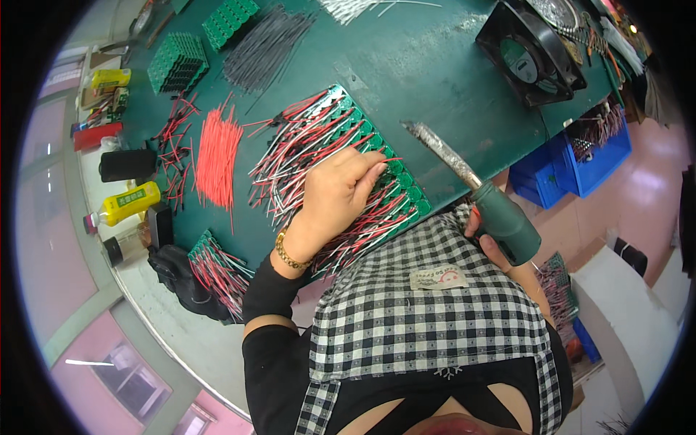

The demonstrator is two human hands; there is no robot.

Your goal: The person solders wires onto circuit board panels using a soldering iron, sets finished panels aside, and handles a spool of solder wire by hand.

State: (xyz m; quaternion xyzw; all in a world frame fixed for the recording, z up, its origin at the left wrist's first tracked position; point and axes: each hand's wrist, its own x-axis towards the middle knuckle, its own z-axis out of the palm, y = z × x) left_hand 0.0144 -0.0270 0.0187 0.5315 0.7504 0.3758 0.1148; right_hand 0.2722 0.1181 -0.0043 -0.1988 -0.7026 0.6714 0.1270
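The left hand point(339, 190) is over the green circuit-board panel point(415, 206), thumb and forefinger pinched narrow on a thin red wire point(393, 158) whose end pokes out past the fingertips toward the panel's right edge. The right hand point(493, 250) is closed around the dark green handle of a soldering iron point(510, 225), which hides most of its fingers; the iron's metal shaft slants up and to the left, its tip to the right of the panel and apart from it (whether the tip touches the surface beneath, I cannot tell). The panel lies aslant on the green tabletop point(435, 87), near the person's checked apron point(428, 319), and rows of red, white and black wires fan out from it to the left. Just beside those wires is a thick bundle of loose red wires point(217, 163), with a pile of dark wires point(267, 51) farther up and two stacks of green boards point(177, 64) to the left of that pile. A black fan point(525, 58) stands at the upper right, above blue bins point(540, 180) beyond the edge, while a yellow bottle point(132, 203) lies at the far left.
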